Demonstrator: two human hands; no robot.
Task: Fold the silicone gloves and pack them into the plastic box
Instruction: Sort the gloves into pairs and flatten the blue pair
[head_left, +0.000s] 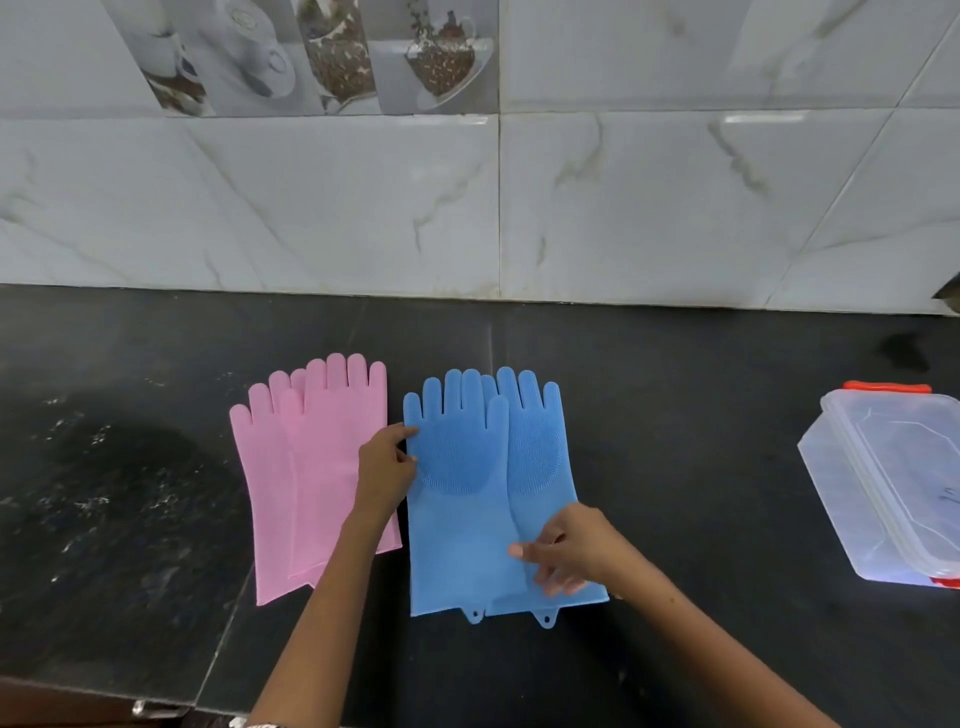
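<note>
— Both forearms come in from the bottom edge, and the right hand (563, 551) is the nearer one. Its fingers rest curled on the lower, cuff end of the blue gloves (483, 499), seemingly pinching the edge where the two overlap, though I can't tell for certain.

— And the other hand?

— Farther up, the left hand (387, 467) sits at the left edge of the same pair, thumb and fingers pinching that edge beside the bristled palm patch.

— Which way do the gloves run?

— Lengthwise away from the person: cuffs with hanging tabs toward the body, fingertips toward the tiled wall (467, 208). The two blue gloves overlap, flat on the dark counter (701, 467). So a fold, I'd judge, goes along that axis, cuff carried up toward the fingertips, and the right hand is placed for it.

— The pink gloves?

— The pink gloves (317, 467) lie just left of the blue ones, same direction, also overlapped. The left forearm crosses their lower right corner.

— And the box?

— The plastic box (883, 493) stands well apart, far right, lid on with orange clips, nearer the right hand. Nothing is packed yet.
</note>
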